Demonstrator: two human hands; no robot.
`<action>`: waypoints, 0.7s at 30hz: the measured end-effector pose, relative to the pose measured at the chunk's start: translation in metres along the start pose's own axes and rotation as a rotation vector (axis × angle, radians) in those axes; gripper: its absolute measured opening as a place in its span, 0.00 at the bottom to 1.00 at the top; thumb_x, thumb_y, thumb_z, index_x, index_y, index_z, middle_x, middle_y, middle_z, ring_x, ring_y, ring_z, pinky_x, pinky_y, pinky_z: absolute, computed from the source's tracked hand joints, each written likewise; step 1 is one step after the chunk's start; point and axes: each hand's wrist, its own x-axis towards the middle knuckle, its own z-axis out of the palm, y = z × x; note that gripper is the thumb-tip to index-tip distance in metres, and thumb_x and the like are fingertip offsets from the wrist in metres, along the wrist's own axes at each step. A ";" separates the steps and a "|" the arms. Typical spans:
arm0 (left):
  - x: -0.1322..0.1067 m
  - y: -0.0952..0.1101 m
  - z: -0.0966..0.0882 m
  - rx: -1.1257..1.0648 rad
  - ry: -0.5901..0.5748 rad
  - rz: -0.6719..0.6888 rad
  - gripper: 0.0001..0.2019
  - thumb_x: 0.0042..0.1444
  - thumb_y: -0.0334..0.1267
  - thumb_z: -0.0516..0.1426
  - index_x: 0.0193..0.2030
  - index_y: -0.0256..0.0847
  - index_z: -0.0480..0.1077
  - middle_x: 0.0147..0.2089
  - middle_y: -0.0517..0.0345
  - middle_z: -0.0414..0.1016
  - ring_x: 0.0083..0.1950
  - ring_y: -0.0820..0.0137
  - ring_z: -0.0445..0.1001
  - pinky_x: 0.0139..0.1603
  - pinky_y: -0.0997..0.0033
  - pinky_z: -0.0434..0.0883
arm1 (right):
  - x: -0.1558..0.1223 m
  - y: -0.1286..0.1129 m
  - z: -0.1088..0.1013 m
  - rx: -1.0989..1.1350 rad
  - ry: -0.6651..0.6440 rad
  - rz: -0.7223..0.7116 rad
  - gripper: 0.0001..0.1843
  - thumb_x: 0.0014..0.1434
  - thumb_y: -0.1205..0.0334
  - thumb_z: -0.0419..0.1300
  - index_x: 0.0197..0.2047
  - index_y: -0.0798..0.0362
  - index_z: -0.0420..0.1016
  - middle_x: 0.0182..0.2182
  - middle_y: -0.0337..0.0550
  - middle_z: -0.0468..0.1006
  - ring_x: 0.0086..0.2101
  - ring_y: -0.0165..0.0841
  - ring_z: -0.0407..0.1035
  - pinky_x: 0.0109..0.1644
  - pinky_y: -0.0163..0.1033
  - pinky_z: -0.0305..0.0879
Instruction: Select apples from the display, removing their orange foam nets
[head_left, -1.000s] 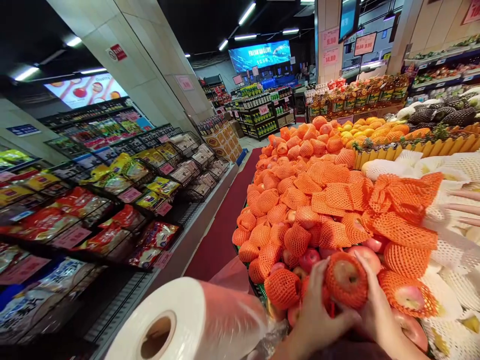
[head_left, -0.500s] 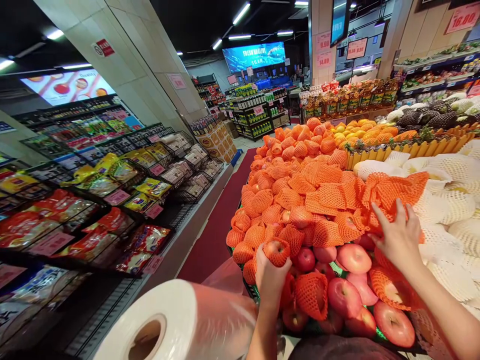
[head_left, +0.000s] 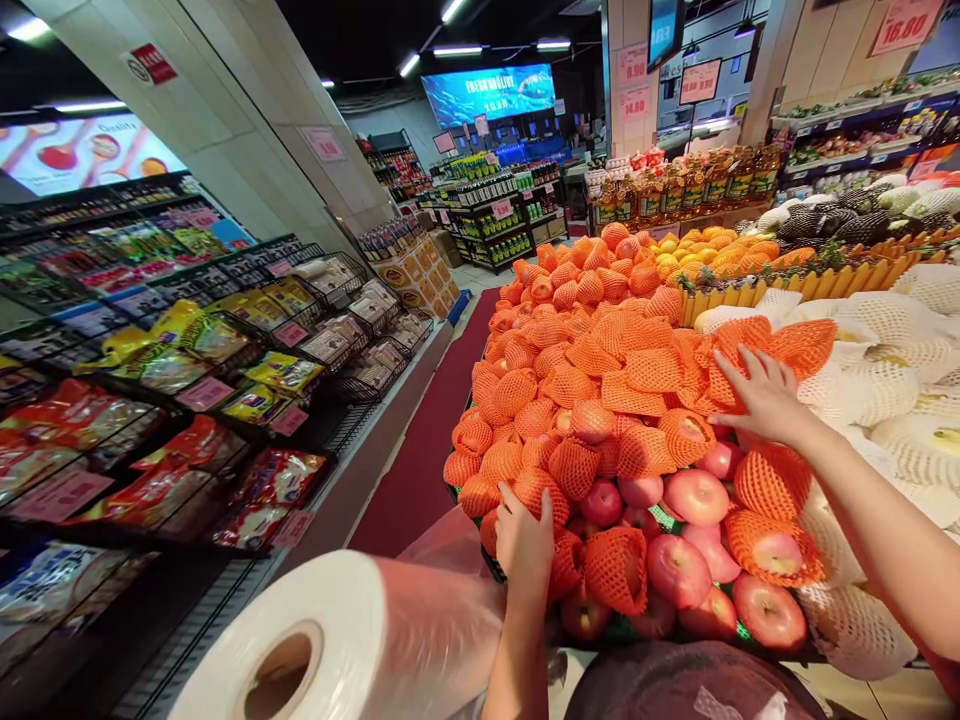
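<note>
A big display of red apples [head_left: 679,570], many in orange foam nets [head_left: 570,385], fills the middle. My left hand [head_left: 525,540] curls round a netted apple [head_left: 541,488] at the pile's near left edge. My right hand [head_left: 761,392], fingers spread flat, rests on a heap of loose orange nets [head_left: 795,345] higher up on the right. Bare apples lie between the two hands.
A large roll of thin plastic bags [head_left: 337,640] sits at the bottom left. Racks of packaged snacks [head_left: 187,430] line the left wall beyond a red floor aisle [head_left: 427,450]. White-netted fruit [head_left: 900,390] lies to the right, with oranges [head_left: 712,255] and bottles behind.
Both hands left the netted apple they held together. The left carried a netted apple to the pile's near left edge; the right reached up to the loose nets and slid slightly left.
</note>
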 end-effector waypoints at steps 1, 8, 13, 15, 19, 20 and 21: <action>0.001 0.000 0.004 -0.005 -0.010 0.001 0.40 0.73 0.54 0.46 0.77 0.18 0.46 0.59 0.23 0.74 0.56 0.46 0.78 0.52 0.57 0.73 | -0.008 0.000 -0.006 0.014 0.045 -0.027 0.55 0.61 0.43 0.70 0.80 0.53 0.48 0.76 0.70 0.46 0.72 0.66 0.44 0.71 0.68 0.47; 0.005 0.006 0.018 -0.055 -0.035 -0.033 0.35 0.72 0.54 0.48 0.71 0.23 0.57 0.62 0.25 0.73 0.52 0.47 0.81 0.41 0.59 0.74 | -0.068 -0.017 -0.035 0.069 0.339 -0.136 0.42 0.67 0.46 0.65 0.76 0.54 0.57 0.73 0.67 0.56 0.69 0.65 0.52 0.67 0.68 0.55; 0.004 0.006 0.015 -0.078 0.048 -0.040 0.36 0.58 0.53 0.64 0.62 0.28 0.59 0.57 0.32 0.73 0.50 0.47 0.81 0.46 0.57 0.75 | -0.101 -0.065 -0.017 0.284 0.419 -0.299 0.25 0.73 0.54 0.57 0.70 0.52 0.64 0.63 0.56 0.72 0.61 0.49 0.67 0.64 0.56 0.66; 0.004 0.004 0.016 -0.093 0.086 -0.026 0.33 0.57 0.50 0.64 0.60 0.30 0.58 0.59 0.33 0.71 0.55 0.50 0.79 0.50 0.59 0.75 | -0.106 -0.084 0.000 0.325 0.372 -0.367 0.24 0.74 0.54 0.56 0.69 0.52 0.66 0.62 0.55 0.73 0.60 0.47 0.68 0.63 0.55 0.68; 0.005 -0.001 0.021 -0.117 0.054 0.037 0.31 0.55 0.41 0.66 0.59 0.32 0.58 0.61 0.37 0.68 0.59 0.55 0.77 0.53 0.65 0.75 | -0.094 -0.111 0.034 0.248 0.311 -0.388 0.26 0.71 0.57 0.58 0.67 0.59 0.68 0.63 0.58 0.71 0.60 0.50 0.67 0.62 0.54 0.70; 0.005 -0.001 0.021 -0.114 0.035 0.046 0.35 0.53 0.40 0.67 0.62 0.31 0.56 0.62 0.36 0.67 0.56 0.55 0.78 0.50 0.64 0.76 | -0.088 -0.117 0.041 0.221 0.274 -0.381 0.27 0.69 0.58 0.61 0.68 0.59 0.68 0.64 0.58 0.70 0.61 0.50 0.66 0.63 0.54 0.69; 0.005 0.000 0.020 -0.108 0.020 0.049 0.39 0.52 0.39 0.68 0.65 0.30 0.54 0.62 0.35 0.67 0.53 0.54 0.80 0.47 0.63 0.77 | -0.082 -0.122 0.046 0.192 0.230 -0.369 0.30 0.67 0.60 0.64 0.69 0.59 0.67 0.66 0.58 0.69 0.62 0.50 0.65 0.65 0.54 0.68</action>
